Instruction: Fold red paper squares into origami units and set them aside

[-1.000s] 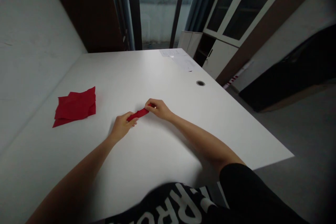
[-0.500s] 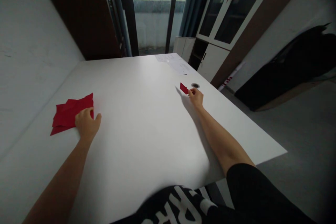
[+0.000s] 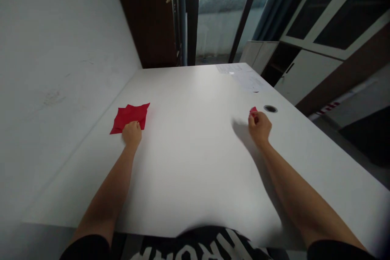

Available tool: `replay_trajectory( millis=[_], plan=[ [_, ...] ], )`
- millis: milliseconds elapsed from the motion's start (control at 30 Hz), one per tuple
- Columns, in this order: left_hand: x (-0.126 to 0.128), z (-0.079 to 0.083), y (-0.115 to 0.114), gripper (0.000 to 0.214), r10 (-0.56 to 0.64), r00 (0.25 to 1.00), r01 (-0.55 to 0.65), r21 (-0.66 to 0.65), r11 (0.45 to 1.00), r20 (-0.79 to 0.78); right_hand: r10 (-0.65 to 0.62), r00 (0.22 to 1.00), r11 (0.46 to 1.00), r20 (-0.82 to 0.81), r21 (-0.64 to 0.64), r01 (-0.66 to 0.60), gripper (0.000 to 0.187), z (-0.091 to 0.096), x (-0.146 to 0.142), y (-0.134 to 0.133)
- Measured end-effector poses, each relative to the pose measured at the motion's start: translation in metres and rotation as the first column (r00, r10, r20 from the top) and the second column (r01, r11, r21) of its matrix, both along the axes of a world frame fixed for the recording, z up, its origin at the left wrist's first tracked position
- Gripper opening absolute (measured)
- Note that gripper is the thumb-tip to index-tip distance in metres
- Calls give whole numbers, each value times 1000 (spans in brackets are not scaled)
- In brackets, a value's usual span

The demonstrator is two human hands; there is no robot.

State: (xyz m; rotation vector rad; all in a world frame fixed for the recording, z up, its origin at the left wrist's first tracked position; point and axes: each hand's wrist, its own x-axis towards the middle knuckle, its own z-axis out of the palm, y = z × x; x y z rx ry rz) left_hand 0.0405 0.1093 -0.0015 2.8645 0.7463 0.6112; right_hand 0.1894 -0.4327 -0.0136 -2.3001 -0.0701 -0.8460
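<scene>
Far left, a white wall meets the white table, and a creased red sheet lies flat on the tabletop, well left of the table's round grommet hole. The sheet is thin and matte, but whether it is cloth or paper is hard to tell. It forms a rough, ragged-edged diamond, its longer axis running from a sharp lower-left corner to an upper-right corner.

The left hand rests on the sheet's near edge, its fingers pressed together and bent down onto the red surface; whether it is gripping, the view does not show.

Just left of the grommet hole, the right hand is curled, its fingertips pinching a small red piece. Only a small tip of the piece shows, pointing up and away from the person; its long axis is hidden.

Beyond the grommet hole lie white papers, and farther right stands a white cabinet with glass doors.
</scene>
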Motion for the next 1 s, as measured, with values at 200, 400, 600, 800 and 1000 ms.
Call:
replay_trajectory(
  millis=[200,400,600,800,1000],
  plan=[
    [0,4,-73,38,-469,871,464,69,883,145,496,864,839,-85,-210,-502,27,1,-38,83],
    [-15,-6,-146,39,-859,512,858,-37,512,-8,723,688,617,-53,-398,-679,56,10,-56,120],
    [-26,-4,-144,44,-916,399,898,-185,399,-40,826,530,462,-191,-311,-831,39,0,-48,102],
    [-19,-6,-126,64,-883,468,867,-193,459,6,835,501,458,-226,-217,-862,42,-6,-46,100],
    [-7,-17,-105,66,-831,553,824,-178,537,54,855,472,470,-215,-65,-880,25,-4,-47,104]
  ],
)
